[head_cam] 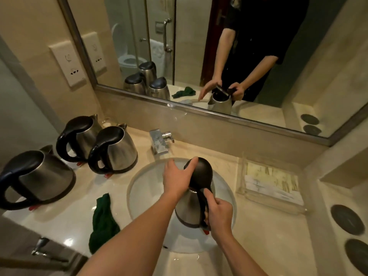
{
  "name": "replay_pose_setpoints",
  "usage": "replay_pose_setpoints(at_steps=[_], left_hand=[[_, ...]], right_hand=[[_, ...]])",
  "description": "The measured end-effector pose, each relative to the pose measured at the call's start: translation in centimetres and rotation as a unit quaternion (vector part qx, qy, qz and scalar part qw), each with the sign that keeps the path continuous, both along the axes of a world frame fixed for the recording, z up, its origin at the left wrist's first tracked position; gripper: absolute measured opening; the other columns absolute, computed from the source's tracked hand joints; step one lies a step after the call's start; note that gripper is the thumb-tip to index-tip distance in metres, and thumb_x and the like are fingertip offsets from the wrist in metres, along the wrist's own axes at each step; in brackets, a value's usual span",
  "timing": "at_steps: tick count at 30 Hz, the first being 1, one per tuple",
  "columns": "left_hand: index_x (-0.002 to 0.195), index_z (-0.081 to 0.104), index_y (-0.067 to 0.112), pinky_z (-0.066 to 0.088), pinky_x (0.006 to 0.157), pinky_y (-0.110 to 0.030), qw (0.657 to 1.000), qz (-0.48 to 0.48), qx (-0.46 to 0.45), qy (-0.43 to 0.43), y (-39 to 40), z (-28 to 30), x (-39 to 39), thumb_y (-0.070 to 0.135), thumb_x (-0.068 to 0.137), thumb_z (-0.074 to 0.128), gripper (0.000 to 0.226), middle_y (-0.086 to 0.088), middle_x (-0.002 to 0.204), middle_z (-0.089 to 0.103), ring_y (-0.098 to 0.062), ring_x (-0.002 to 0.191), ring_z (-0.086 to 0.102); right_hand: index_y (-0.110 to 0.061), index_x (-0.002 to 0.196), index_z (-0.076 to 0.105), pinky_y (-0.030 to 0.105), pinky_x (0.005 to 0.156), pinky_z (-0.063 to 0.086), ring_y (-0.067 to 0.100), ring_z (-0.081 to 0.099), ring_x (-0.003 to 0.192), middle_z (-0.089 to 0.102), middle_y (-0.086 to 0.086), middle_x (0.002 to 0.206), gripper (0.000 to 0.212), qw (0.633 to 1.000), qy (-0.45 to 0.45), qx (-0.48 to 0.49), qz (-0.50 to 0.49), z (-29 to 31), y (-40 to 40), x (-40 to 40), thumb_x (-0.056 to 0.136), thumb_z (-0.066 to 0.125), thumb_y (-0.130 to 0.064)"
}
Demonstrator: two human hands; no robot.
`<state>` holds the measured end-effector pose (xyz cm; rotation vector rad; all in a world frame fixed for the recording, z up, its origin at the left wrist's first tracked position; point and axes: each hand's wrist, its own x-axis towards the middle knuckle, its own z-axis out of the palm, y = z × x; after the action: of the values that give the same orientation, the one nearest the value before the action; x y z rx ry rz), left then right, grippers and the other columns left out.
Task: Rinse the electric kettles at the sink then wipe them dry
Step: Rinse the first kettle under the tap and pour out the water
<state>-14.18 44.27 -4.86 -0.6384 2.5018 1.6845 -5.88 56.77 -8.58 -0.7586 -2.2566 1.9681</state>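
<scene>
Hanging over the round white sink basin [139, 188], a steel electric kettle [189, 212] is held by its black handle in the right hand [220, 216], fingers curled round it in a closed grip. Its black lid [201, 172] is tipped up open, w/ the left hand [178, 177] laid on the lid's edge, fingers mostly straight, so that grip is open. The chrome faucet [160, 141] is seen just behind the basin. Three more kettles w/ lids shut are stood on the marble surface [65, 214] left of the sink: one near the front-left [42, 177], one at the back [84, 133], one nearest the basin [116, 150]. A dark green cloth [102, 220] is crumpled between front kettle & basin. A clear tray [272, 186] of packets is set to the right.
</scene>
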Motion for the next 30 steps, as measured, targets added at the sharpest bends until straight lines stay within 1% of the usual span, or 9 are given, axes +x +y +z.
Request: replay_pose_setpoints(at_steps=[5,8,10,13,17,21,23,25,30], left_hand=[[0.157,0.040,0.008,0.045,0.113,-0.045,0.994,-0.040,0.076,-0.062,2.0,1.0,1.5,0.082,0.078,0.070,0.113,-0.013,0.154,0.051,-0.035,0.139,0.051],[0.132,0.061,0.007,0.052,0.106,-0.047,0.987,-0.070,0.103,-0.099,2.8,0.9,2.9,0.091,0.066,0.068,0.107,-0.011,0.130,0.067,-0.033,0.119,0.063],[0.109,0.071,0.008,0.055,0.099,-0.047,0.983,-0.094,0.126,-0.098,3.7,0.9,4.1,0.089,0.070,0.065,0.090,-0.010,0.108,0.074,-0.029,0.103,0.068],[0.096,0.076,0.005,0.052,0.084,-0.040,0.980,-0.123,0.139,-0.075,5.7,1.0,5.9,0.065,0.093,0.065,0.061,-0.011,0.092,0.075,-0.024,0.086,0.066],[0.081,0.077,0.013,0.058,0.084,-0.046,0.981,-0.138,0.129,-0.045,8.5,0.9,7.8,0.051,0.094,0.070,0.040,-0.007,0.083,0.075,-0.029,0.088,0.071],[0.099,0.077,0.016,0.050,0.078,-0.032,0.968,-0.175,0.174,-0.048,11.1,0.9,10.2,0.053,0.101,0.063,0.039,-0.002,0.097,0.074,-0.019,0.094,0.067],[0.110,0.075,0.017,0.050,0.085,-0.033,0.959,-0.192,0.198,-0.061,12.8,0.8,11.0,0.053,0.103,0.058,0.040,-0.001,0.105,0.073,-0.017,0.099,0.066],[0.117,0.074,0.019,0.051,0.093,-0.035,0.953,-0.205,0.212,-0.065,14.6,0.6,11.4,0.051,0.105,0.056,0.039,0.000,0.108,0.073,-0.017,0.104,0.066],[0.120,0.073,0.020,0.052,0.100,-0.038,0.951,-0.232,0.199,-0.047,18.7,-0.2,12.1,0.051,0.105,0.055,0.039,0.003,0.109,0.073,-0.015,0.104,0.065]], right_hand=[[-0.013,0.040,0.055,0.037,0.052,0.041,0.025,0.046,0.044,0.050,0.009,0.044,0.059,0.998,0.004,0.002,-0.061,1.0,1.0,3.1,0.090,0.074,-0.038],[-0.012,0.041,0.055,0.036,0.051,0.041,0.024,0.046,0.043,0.050,0.010,0.043,0.059,0.995,0.009,0.015,-0.098,1.6,1.6,5.1,0.090,0.074,-0.037],[-0.012,0.040,0.056,0.036,0.050,0.040,0.024,0.047,0.043,0.051,0.010,0.042,0.059,0.993,0.014,0.021,-0.115,1.9,2.1,6.5,0.091,0.074,-0.036],[-0.011,0.040,0.056,0.036,0.048,0.039,0.023,0.045,0.041,0.050,0.012,0.043,0.059,0.988,0.012,0.013,-0.154,2.2,2.7,8.5,0.091,0.074,-0.036],[-0.014,0.038,0.056,0.035,0.048,0.038,0.023,0.046,0.042,0.051,0.011,0.044,0.061,0.980,0.016,0.001,-0.198,2.4,4.4,10.7,0.090,0.075,-0.039],[-0.010,0.046,0.058,0.034,0.046,0.038,0.024,0.045,0.042,0.050,0.011,0.046,0.055,0.976,0.022,-0.010,-0.216,3.3,7.0,12.7,0.091,0.074,-0.038],[-0.005,0.051,0.059,0.032,0.044,0.038,0.023,0.044,0.041,0.049,0.012,0.046,0.053,0.974,0.031,-0.008,-0.223,3.7,8.7,13.4,0.091,0.074,-0.037],[-0.006,0.049,0.056,0.031,0.044,0.037,0.022,0.042,0.039,0.048,0.012,0.045,0.054,0.973,0.037,-0.007,-0.228,3.7,10.3,13.9,0.091,0.074,-0.035],[-0.015,0.043,0.054,0.034,0.048,0.037,0.022,0.042,0.040,0.047,0.011,0.043,0.056,0.970,0.044,-0.013,-0.240,2.7,14.1,15.0,0.092,0.073,-0.033]])
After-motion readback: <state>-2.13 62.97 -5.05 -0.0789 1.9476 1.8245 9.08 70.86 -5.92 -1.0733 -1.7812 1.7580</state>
